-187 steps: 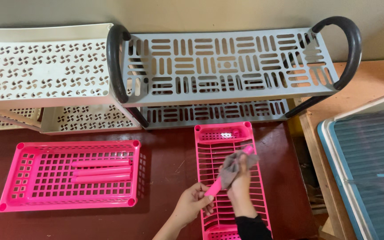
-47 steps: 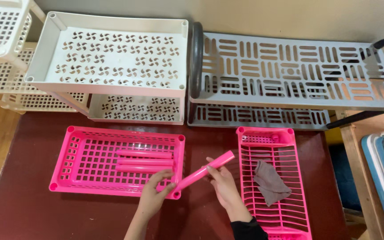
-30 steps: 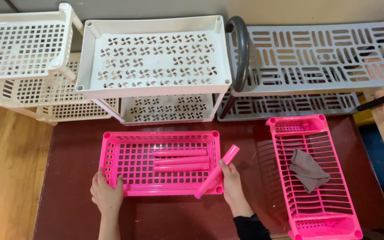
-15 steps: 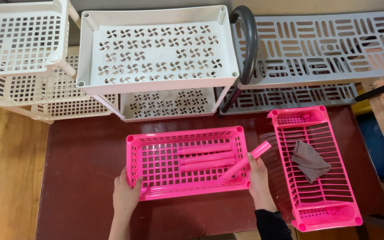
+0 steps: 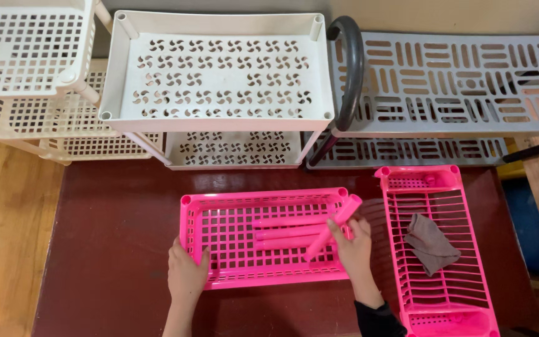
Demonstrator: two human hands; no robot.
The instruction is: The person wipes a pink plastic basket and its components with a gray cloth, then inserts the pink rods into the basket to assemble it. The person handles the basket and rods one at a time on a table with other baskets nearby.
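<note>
A pink slotted tray [image 5: 232, 256] lies flat on the dark red table [image 5: 113, 243]. My left hand [image 5: 186, 274] grips its front left rim. My right hand [image 5: 354, 249] sits at the tray's right edge and holds a pink tube [image 5: 334, 226] slanting over the tray. Two more pink tubes [image 5: 285, 229] lie side by side inside the tray, just left of the held one. To the right stands a narrower pink rack [image 5: 441, 281] with a grey cloth [image 5: 430, 243] lying in it.
Behind the table stand a white shelf unit with swirl holes [image 5: 219, 68], a cream grid shelf [image 5: 23, 56] at far left and a grey slotted shelf [image 5: 450, 81] with a dark curved handle [image 5: 349, 68]. Wooden floor [image 5: 1, 237] lies to the left.
The pink tube went from the right-hand rack across to the wide pink tray in my right hand. My left hand let go of it and took the tray's front rim. The cloth stayed in the rack.
</note>
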